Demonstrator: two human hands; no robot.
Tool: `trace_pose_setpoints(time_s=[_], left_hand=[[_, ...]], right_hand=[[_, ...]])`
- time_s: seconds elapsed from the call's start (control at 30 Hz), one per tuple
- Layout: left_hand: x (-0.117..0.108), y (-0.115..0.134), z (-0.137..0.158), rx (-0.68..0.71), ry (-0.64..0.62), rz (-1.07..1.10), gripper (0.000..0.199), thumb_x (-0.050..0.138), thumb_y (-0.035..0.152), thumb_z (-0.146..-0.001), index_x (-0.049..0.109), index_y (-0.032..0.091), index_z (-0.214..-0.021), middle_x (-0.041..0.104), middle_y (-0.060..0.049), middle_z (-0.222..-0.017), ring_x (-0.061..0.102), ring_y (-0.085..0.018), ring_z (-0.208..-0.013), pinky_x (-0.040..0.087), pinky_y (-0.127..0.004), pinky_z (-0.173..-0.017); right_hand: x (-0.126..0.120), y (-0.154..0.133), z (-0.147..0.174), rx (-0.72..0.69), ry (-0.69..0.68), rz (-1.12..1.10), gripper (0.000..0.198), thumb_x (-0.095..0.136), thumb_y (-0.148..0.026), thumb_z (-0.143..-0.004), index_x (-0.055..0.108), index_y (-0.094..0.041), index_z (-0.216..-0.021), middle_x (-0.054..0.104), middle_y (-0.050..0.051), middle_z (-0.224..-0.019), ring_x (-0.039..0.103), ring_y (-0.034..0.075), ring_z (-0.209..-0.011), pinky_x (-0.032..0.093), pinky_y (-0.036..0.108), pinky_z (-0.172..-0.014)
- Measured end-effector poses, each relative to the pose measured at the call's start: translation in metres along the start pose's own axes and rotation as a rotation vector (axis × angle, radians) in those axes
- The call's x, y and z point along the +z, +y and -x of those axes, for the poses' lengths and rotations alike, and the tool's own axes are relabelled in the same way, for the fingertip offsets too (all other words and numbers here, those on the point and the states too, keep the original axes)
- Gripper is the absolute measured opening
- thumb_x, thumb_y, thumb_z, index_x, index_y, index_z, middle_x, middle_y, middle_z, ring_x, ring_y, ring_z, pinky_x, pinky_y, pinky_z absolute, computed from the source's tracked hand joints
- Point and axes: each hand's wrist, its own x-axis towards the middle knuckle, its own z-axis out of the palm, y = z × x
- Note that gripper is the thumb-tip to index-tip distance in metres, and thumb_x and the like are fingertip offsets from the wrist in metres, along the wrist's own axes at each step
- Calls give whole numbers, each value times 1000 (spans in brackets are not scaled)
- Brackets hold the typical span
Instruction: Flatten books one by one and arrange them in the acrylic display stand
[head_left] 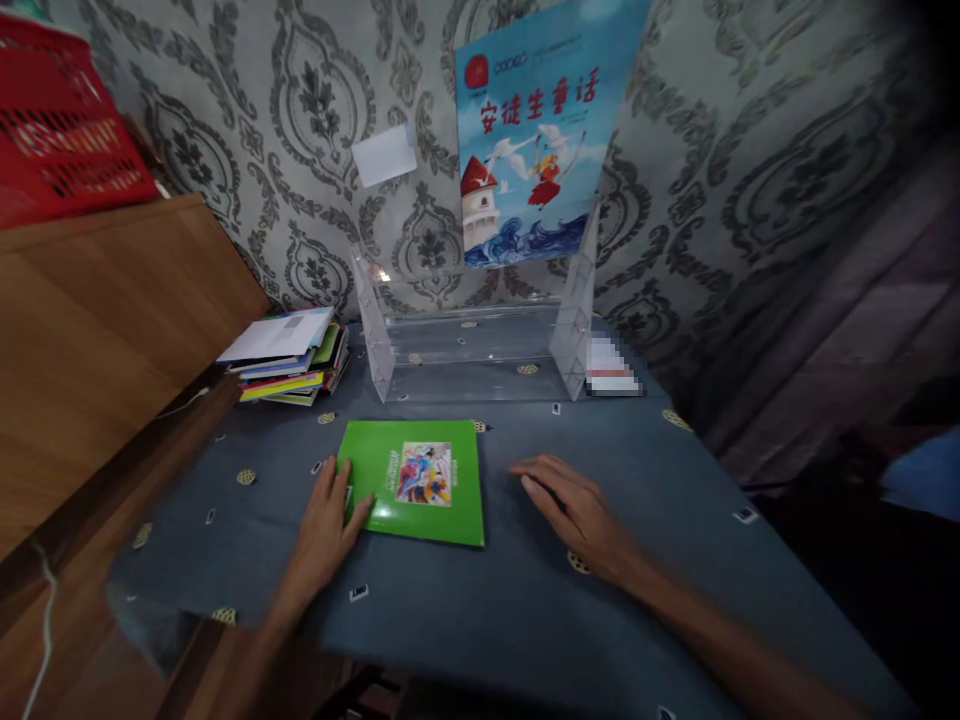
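Lying flat on a dark blue-grey cloth (420,620) with a small yellow print: one green book (465,490), its cover bearing a colourful picture panel, placed near the middle of the table, in front of a clear stand (574,335).

Left hand (324,535): at the book's left side, fingers spread and relaxed, fingertips touching the left edge, thumb resting on the cover near the lower left corner; no closed grip.

Right hand (577,510): unclenched, holding nothing, fingers loosely extended toward the book's right edge, near it but apart.

Clear stand: transparent, stepped side panels, standing on the cloth near the wall.

Blue book (536,150): upright above the right part of the stand, red Chinese title, tower, white birds and waves on the cover; its support cannot be told.

Book stack (281,370): mixed colours, unevenly piled, left of the stand, a whitish item on top.

White item (611,368): just right of the stand, blurred into blocks.

Pale card (384,155): against the patterned wallpaper (315,90).

Red basket (67,150): upper left, on a wooden cabinet (112,350).
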Motion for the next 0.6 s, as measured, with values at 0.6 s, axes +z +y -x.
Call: trace_pose_setpoints(time_s=[0.6], left_hand=[[24,88,-55,389,-223,-58,54,44,45,-101,46,15,-146,37,-22,-160,29,-33,-152,31,-58,-120]], right_hand=[[56,-13,-31,-202,-366,378,51,47,-40,-104,49,-11,-147,49,18,-153,43,28,-145,34,51,-122]])
